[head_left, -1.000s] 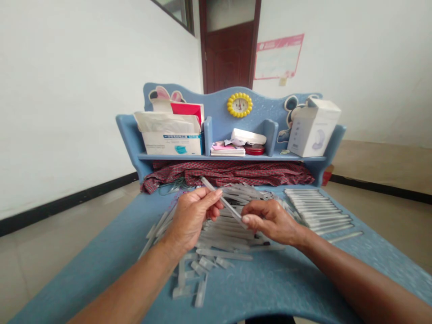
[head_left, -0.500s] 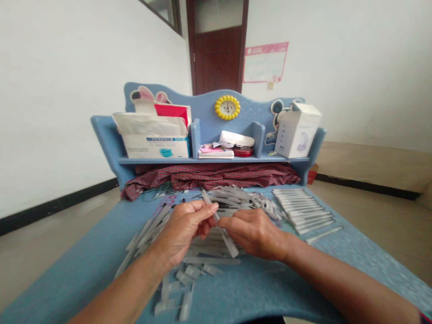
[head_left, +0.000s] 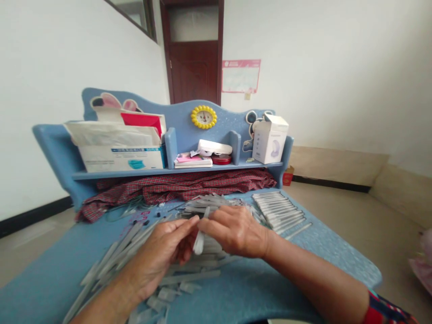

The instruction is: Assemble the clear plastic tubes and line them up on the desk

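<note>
My left hand [head_left: 161,252] and my right hand [head_left: 232,230] meet over the blue desk [head_left: 256,288], both pinched on one thin clear plastic tube [head_left: 199,240] that points down between them. Beneath and around the hands lies a loose pile of similar clear tubes [head_left: 135,238]. Short clear caps [head_left: 168,294] lie near my left wrist. A tidy row of finished tubes [head_left: 280,209] lies to the right of my right hand.
The desk's back shelf holds a box of face masks [head_left: 119,155], a red book [head_left: 141,121], papers and a red tin [head_left: 222,159], and a white carton [head_left: 270,138]. A red checked cloth [head_left: 189,184] lies under the shelf. A dark door [head_left: 194,67] stands behind.
The tube has swung from slanted up and held high to pointing down, close to the pile. My hands have drawn together. The camera has turned right, shifting the desk leftward.
</note>
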{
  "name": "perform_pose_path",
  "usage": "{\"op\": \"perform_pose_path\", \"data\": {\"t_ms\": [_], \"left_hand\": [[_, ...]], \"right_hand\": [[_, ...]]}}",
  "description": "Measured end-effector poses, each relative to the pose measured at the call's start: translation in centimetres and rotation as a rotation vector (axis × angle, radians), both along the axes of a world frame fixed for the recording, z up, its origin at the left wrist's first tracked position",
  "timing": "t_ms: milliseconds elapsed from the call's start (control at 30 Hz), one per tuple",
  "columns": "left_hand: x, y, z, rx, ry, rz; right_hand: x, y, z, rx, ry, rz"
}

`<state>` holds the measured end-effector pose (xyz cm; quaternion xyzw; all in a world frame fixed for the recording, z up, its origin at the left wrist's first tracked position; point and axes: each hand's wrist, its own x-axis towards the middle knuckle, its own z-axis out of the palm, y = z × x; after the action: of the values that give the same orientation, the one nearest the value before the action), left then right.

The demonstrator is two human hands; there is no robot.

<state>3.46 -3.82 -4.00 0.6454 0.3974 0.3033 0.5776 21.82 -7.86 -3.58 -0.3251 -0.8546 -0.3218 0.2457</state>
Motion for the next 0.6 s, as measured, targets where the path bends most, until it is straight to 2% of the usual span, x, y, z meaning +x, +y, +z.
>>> {"op": "perform_pose_path", "data": {"t_ms": [133, 200, 367, 433, 533, 600], "left_hand": [[-0.3, -0.1, 0.5, 0.026, 0.021, -0.061], [-0.3, -0.3, 0.8, 0.049, 0.059, -0.062], [-0.2, -0.6, 1.1, 0.072, 0.1, -0.062], [-0.1, -0.5, 0.9, 0.076, 0.094, -0.082], [-0.1, -0.4, 0.7, 0.085, 0.097, -0.102], [0.0, -0.5, 0.7, 0.088, 0.111, -0.101]], "right_hand": [[2.1, 1.2, 1.6, -0.119, 0.11, -0.304], [3.3, 1.6, 2.6, -0.202, 0.171, -0.377], [6.8, 0.8, 4.4, -0.409, 0.354, -0.372], [8.3, 0.1, 4.4, -0.54, 0.428, -0.345], [10.3, -1.0, 3.8, -0.83, 0.717, -0.284], [11.3, -1.6, 3.4, -0.95, 0.916, -0.237]]}}
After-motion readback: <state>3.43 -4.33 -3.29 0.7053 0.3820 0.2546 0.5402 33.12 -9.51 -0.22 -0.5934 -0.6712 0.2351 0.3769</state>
